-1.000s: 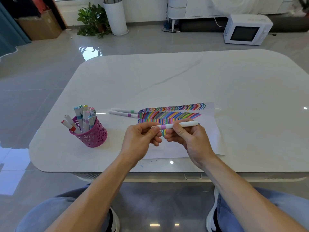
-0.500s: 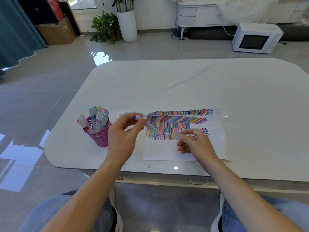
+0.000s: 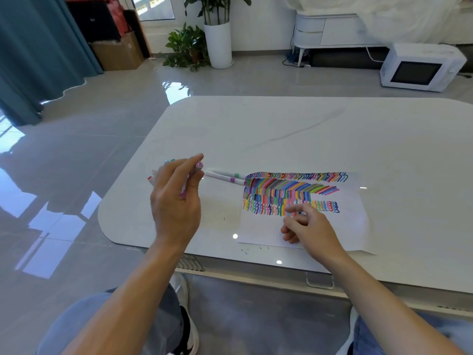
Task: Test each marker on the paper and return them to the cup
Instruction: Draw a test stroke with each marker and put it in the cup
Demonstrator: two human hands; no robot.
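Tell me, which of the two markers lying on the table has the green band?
The far one: the green-banded marker lies just behind the purple-banded marker.

Left hand [image 3: 176,201] pinching a pink-capped marker [image 3: 198,166], right hand [image 3: 307,226] loosely curled over paper [image 3: 353,226]

A white table [image 3: 307,129] with rounded corners has a thin grey vein across its top. It stands on a shiny grey floor [image 3: 76,155]. On the floor, far to the right, sits a white microwave [image 3: 419,70]. Near the back wall are a low white cabinet [image 3: 332,29], a tall white pot [image 3: 218,44] and, beside the pot, a leafy plant [image 3: 184,47]. Further left are a cardboard box [image 3: 117,53] and a teal curtain [image 3: 38,47].
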